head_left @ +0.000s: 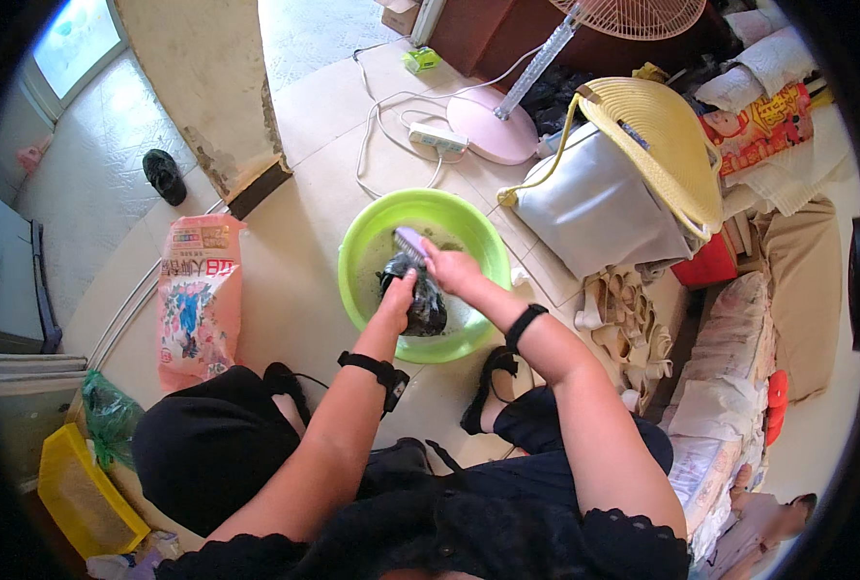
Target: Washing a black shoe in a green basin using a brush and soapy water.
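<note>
A lime-green basin (357, 311) with cloudy, sudsy water stands on the floor before me. Over it, my left hand (397, 296) is closed on a wet black shoe (428, 311), whose lower part sits in the basin. My right hand (452, 268) grips a scrubbing brush (411, 242) with a pale purple back. The bristles are just above the shoe's upper end; whether they touch it I cannot tell. Another black shoe (164, 176) lies on the floor at the far left.
A pink printed bag (198, 300) stands left of the basin. Beyond it, a white power strip (438, 139) and cables lie near a pink fan base (493, 124). At right are a grey bag (609, 198) with a yellow straw hat (657, 145) and several pale shoes (623, 324).
</note>
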### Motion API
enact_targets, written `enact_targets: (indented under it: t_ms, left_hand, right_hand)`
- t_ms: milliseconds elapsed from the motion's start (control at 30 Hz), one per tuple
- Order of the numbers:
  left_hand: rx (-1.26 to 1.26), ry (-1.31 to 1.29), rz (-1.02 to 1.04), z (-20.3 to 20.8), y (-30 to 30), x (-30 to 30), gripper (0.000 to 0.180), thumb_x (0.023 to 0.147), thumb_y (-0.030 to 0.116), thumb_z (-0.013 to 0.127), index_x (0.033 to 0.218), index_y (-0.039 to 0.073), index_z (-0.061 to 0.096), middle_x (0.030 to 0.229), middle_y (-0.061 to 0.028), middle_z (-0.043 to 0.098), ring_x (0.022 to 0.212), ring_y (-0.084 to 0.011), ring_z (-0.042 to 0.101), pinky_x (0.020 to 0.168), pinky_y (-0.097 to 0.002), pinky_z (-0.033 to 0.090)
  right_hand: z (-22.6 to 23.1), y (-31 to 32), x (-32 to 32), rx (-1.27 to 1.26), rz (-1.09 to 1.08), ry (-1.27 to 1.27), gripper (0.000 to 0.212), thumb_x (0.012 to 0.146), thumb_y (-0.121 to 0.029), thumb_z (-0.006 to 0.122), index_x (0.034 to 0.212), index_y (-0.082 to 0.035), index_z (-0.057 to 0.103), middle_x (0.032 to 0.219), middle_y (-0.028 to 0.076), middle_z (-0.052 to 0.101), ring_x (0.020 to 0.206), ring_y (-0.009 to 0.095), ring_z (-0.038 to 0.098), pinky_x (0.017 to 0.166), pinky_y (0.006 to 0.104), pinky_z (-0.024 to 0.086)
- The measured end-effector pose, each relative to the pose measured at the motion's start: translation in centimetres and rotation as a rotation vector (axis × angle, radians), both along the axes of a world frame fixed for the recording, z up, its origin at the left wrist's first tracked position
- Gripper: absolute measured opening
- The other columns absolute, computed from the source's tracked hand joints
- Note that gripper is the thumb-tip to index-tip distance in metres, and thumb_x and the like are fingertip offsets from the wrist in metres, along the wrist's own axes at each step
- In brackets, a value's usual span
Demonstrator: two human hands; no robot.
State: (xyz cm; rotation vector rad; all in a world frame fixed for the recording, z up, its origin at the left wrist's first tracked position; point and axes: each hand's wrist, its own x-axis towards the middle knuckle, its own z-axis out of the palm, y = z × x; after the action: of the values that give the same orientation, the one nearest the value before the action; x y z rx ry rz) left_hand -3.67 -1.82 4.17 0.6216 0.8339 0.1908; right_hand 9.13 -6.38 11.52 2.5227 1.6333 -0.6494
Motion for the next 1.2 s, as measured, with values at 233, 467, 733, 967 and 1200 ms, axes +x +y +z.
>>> enact_targets:
  t_ms: [233,467,733,967,1200]
  left_hand:
    - [0.354,0.295,-0.257,-0.5,1.2,-0.1,0.036,0.077,0.028,0.061,0.096,-0.003,0.061,0.084,-0.0119,0.061,0.069,-0.0225,0.056,0.065,-0.0344,0.045]
    - [-0.038,0.239,-0.156,-0.3,-0.2,1.0,0.046,0.077,0.045,0.060,0.087,0.000,0.059,0.070,-0.0102,0.058,0.055,-0.0205,0.052,0.053,-0.0306,0.041]
    - [0.358,0.262,-0.169,-0.9,0.4,1.3,0.016,0.082,0.013,0.049,0.084,-0.002,0.053,0.059,-0.0099,0.057,0.044,-0.0190,0.054,0.038,-0.0303,0.041]
    - [0.849,0.373,-0.508,-0.4,-0.3,2.1,0.024,0.075,0.011,0.048,0.090,-0.006,0.054,0.086,-0.0256,0.062,0.080,-0.0381,0.061,0.073,-0.0450,0.048]
    - [0.631,0.188,-0.170,-0.7,0.0,3.1,0.025,0.076,0.017,0.054,0.092,-0.001,0.060,0.094,-0.0214,0.062,0.092,-0.0331,0.059,0.080,-0.0406,0.044]
  right_hand:
    - [-4.0,-2.0,3.3,-0.128,-0.154,-0.046,0.040,0.088,-0.022,0.038,0.127,-0.010,0.041,0.094,0.019,0.064,0.085,0.035,0.062,0.074,0.0470,0.048]
    - [-7.0,-7.9,5.0,-0.151,-0.129,0.094,0.042,0.090,-0.027,0.037,0.129,-0.011,0.038,0.095,0.025,0.061,0.086,0.041,0.059,0.076,0.0483,0.046]
    - [3.5,-4.0,-0.5,0.022,0.080,0.170,0.048,0.092,-0.033,0.035,0.137,-0.017,0.031,0.093,0.025,0.061,0.081,0.040,0.059,0.073,0.0489,0.046]
    - [1.1,-0.9,3.3,-0.150,-0.098,0.057,0.046,0.090,-0.036,0.035,0.133,-0.020,0.038,0.090,0.016,0.064,0.079,0.033,0.062,0.067,0.0459,0.049]
    - [0.9,-2.7,3.3,0.042,0.004,0.143,0.046,0.091,-0.033,0.037,0.134,-0.016,0.037,0.097,0.023,0.061,0.086,0.039,0.059,0.077,0.0473,0.046]
